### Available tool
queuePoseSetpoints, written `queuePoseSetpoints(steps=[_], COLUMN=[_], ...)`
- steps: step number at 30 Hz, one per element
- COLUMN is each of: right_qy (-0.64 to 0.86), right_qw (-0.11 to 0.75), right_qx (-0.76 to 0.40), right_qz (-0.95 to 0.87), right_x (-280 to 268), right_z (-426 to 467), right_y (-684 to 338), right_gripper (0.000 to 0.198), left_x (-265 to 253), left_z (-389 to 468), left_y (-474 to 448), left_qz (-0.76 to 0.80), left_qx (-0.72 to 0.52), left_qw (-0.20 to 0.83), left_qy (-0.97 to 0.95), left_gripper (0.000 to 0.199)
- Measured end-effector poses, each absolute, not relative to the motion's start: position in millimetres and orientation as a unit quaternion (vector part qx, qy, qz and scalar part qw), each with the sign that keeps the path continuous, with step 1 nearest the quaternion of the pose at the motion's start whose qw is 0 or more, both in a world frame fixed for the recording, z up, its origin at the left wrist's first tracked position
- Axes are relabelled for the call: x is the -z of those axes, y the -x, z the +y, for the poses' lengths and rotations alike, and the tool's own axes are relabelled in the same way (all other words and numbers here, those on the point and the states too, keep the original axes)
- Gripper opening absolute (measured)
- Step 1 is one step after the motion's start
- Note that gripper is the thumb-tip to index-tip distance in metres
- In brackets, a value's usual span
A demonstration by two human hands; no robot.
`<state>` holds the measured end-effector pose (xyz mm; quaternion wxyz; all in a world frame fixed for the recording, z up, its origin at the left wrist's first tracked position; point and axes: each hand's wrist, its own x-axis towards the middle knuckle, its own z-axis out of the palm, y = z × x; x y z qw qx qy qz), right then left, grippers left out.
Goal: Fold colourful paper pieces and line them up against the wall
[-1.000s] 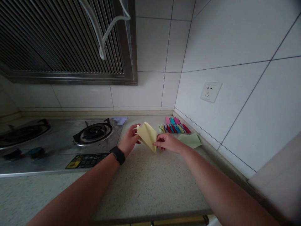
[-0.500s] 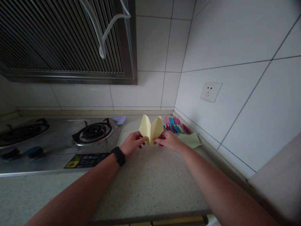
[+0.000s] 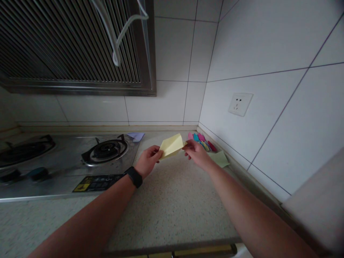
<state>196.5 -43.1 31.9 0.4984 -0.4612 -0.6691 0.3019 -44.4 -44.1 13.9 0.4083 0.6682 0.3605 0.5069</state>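
A folded sheet of pale yellow paper (image 3: 172, 145) is held above the speckled countertop (image 3: 172, 204). My left hand (image 3: 147, 160), with a dark watch (image 3: 134, 177) at the wrist, pinches the paper's left end between thumb and fingers. At the other end, my right hand (image 3: 196, 153) is closed on the paper's right tip, its fingertips partly hidden. Just beyond the right hand lie several small coloured folded pieces (image 3: 200, 138) in pink, blue, yellow and red. A pale green paper sheet (image 3: 220, 158) rests on the counter beside the right wrist.
A gas stove (image 3: 64, 179) with black burners is set into the counter on the left, under a range hood (image 3: 80, 50) with a hanging white cable (image 3: 116, 53). A lilac paper (image 3: 136, 136) lies at the stove's back corner. A socket (image 3: 240, 104) is on the right wall.
The yellow paper stood upright with two wings spread; now it is turned sideways, lying flatter between my hands. My hands have moved slightly apart, and both still grip it.
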Motion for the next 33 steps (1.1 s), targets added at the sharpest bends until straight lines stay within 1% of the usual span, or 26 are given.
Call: queuePoseSetpoints(steps=[3, 6, 8, 12, 15, 21, 27, 33], right_qy=[0.437, 0.409, 0.398, 0.387, 0.393, 0.408, 0.429, 0.435], right_qw=[0.565, 0.585, 0.563, 0.491, 0.462, 0.462, 0.447, 0.478], right_qx=[-0.237, -0.187, -0.183, -0.201, -0.188, -0.190, -0.162, -0.120], right_qz=[-0.659, -0.675, -0.701, -0.755, -0.773, -0.764, -0.768, -0.753], right_x=[-38, -44, -47, -47, -47, -51, -61, -82], right_z=[-42, -47, -52, -60, -62, -64, -69, -71], right_y=[-201, -203, -203, -197, -194, -195, -198, -222], right_gripper=[0.021, 0.019, 0.020, 0.029, 0.023, 0.024, 0.020, 0.014], left_x=[-14, -16, -17, -19, -19, -19, -21, -21], left_z=[-44, -44, -44, -45, -45, -47, -52, -54], left_y=[46, 48, 49, 51, 51, 50, 44, 41], left_qz=[0.383, 0.398, 0.406, 0.423, 0.428, 0.426, 0.390, 0.370], left_qx=[-0.498, -0.493, -0.489, -0.486, -0.486, -0.502, -0.519, -0.528], left_qw=[0.387, 0.359, 0.347, 0.337, 0.338, 0.345, 0.395, 0.446], left_qy=[-0.675, -0.685, -0.690, -0.686, -0.683, -0.669, -0.650, -0.621], left_gripper=[0.028, 0.028, 0.027, 0.027, 0.029, 0.028, 0.029, 0.033])
